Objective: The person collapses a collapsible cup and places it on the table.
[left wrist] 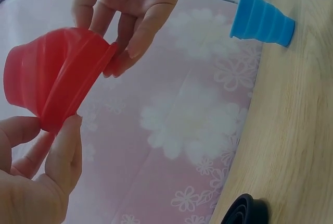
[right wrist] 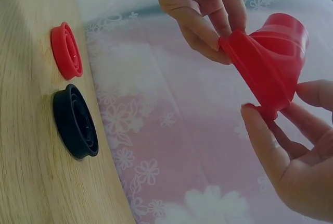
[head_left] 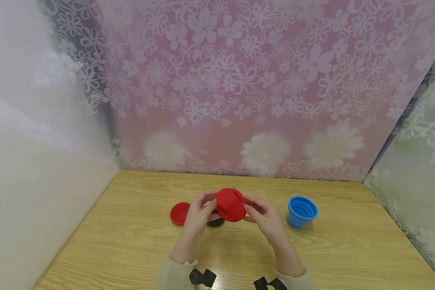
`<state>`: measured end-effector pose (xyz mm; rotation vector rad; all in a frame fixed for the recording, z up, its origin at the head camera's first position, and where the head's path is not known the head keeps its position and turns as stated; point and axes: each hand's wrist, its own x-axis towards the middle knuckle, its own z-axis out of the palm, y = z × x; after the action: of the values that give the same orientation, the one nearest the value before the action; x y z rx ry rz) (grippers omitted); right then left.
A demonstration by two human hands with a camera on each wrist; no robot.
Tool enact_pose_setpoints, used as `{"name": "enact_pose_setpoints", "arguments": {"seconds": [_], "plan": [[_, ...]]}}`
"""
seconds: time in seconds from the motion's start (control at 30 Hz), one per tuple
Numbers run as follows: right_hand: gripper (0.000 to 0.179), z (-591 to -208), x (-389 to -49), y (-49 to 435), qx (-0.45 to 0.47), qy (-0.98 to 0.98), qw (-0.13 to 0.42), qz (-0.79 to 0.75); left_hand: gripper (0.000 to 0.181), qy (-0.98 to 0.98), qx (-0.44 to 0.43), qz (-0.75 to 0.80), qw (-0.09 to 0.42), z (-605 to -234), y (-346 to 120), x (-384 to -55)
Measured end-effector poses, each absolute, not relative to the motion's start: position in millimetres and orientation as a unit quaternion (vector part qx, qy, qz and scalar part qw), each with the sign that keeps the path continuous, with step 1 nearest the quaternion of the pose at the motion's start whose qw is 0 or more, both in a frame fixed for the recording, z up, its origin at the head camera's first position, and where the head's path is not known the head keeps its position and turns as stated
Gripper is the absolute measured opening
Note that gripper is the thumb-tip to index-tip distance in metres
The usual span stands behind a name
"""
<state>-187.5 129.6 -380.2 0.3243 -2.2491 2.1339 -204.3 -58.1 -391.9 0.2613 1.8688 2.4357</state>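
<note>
Between my two hands, raised over the table, is a red collapsible cup (head_left: pixel 230 204). Its narrow base points away from the wide rim, and its ribbed wall is partly folded and skewed in the right wrist view. The left hand (head_left: pixel 198 215) pinches the rim on one side, thumb and fingers on the wall. On the opposite side the right hand (head_left: pixel 264 219) pinches the rim the same way. Under and behind the left hand lies a flattened black collapsible cup (right wrist: pixel 75 121), partly hidden in the head view. Beside it is a flattened red collapsible cup (right wrist: pixel 66 51).
To the right, a blue collapsible cup (head_left: pixel 302 212) stands extended on the wooden table (head_left: pixel 130 237), its wide mouth up. A flower-patterned curtain (head_left: pixel 217 80) closes off the back, with pale sheets along both sides.
</note>
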Motion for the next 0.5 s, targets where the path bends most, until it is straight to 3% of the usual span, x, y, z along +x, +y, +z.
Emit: {"name": "enact_pose_setpoints", "arguments": {"seconds": [0.2, 0.5], "plan": [[0.042, -378.1, -186.8, 132.5, 0.148, -0.705, -0.035, 0.693, 0.035, 0.608, 0.096, 0.787, 0.044, -391.8, -57.0, -204.5], [0.049, -375.7, -186.6, 132.9, 0.151, -0.685, -0.052, 0.711, 0.035, 0.604, 0.086, 0.792, 0.038, -393.5, -56.1, -204.2]]}}
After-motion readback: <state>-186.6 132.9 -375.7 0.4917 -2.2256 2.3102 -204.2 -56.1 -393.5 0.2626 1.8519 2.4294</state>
